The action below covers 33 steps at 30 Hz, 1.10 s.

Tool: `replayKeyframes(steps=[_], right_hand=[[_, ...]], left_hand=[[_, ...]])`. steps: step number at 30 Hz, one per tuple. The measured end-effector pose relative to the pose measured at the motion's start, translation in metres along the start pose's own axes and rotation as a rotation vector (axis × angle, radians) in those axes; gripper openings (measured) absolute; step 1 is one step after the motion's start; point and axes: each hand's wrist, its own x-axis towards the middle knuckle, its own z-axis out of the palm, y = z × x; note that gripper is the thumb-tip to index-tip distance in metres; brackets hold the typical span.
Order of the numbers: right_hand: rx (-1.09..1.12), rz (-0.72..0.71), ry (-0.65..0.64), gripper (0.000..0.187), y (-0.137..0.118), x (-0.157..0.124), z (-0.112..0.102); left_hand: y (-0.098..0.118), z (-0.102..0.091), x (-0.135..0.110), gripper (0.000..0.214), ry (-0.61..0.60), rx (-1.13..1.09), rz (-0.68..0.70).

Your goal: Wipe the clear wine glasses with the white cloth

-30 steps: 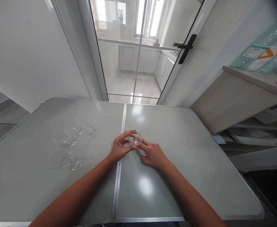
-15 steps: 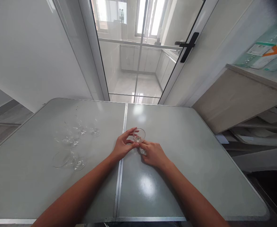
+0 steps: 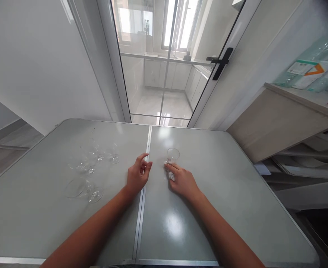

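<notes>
My right hand is closed on a small clear stemmed glass, which sticks out beyond my fingertips just right of the table's centre seam. A bit of white material shows under the same fingers. My left hand hovers over the seam a short way to the left of the glass. It holds nothing, its fingers loosely curled and apart. Both forearms reach in from the near edge of the grey folding table.
Several clear stemmed glasses lie on the table's left half, one large one nearest me. A glass sliding door stands behind the table. A wooden shelf unit with packaged items is at the right.
My left hand has let go of the glass and drawn back to the left. My right hand has carried the glass slightly further away. The camera has tilted a little.
</notes>
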Motion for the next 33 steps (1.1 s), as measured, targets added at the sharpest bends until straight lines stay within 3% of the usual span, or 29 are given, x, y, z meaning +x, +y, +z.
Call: replayKeyframes(steps=[5,8,11,16,26,33], right_hand=[[-0.013,0.166,0.090,0.072,0.021,0.004,0.001],[-0.029,0.268,0.127,0.068,0.031,0.006,-0.002],[-0.061,0.372,0.153,0.062,0.037,0.007,-0.005],[-0.073,0.443,0.169,0.060,0.043,0.009,-0.007],[-0.037,0.522,0.215,0.058,0.055,0.010,-0.011],[-0.020,0.577,0.257,0.056,0.063,0.010,-0.008]], left_hand=[[-0.003,-0.029,0.021,0.022,0.376,0.397,0.327],[-0.002,-0.043,0.035,0.023,0.482,0.594,0.427],[0.002,-0.049,0.043,0.032,0.460,0.760,0.431],[0.006,-0.051,0.048,0.046,0.421,0.856,0.314],[-0.001,-0.061,0.055,0.056,0.379,0.737,0.283],[-0.016,-0.063,0.056,0.076,0.376,0.687,0.238]])
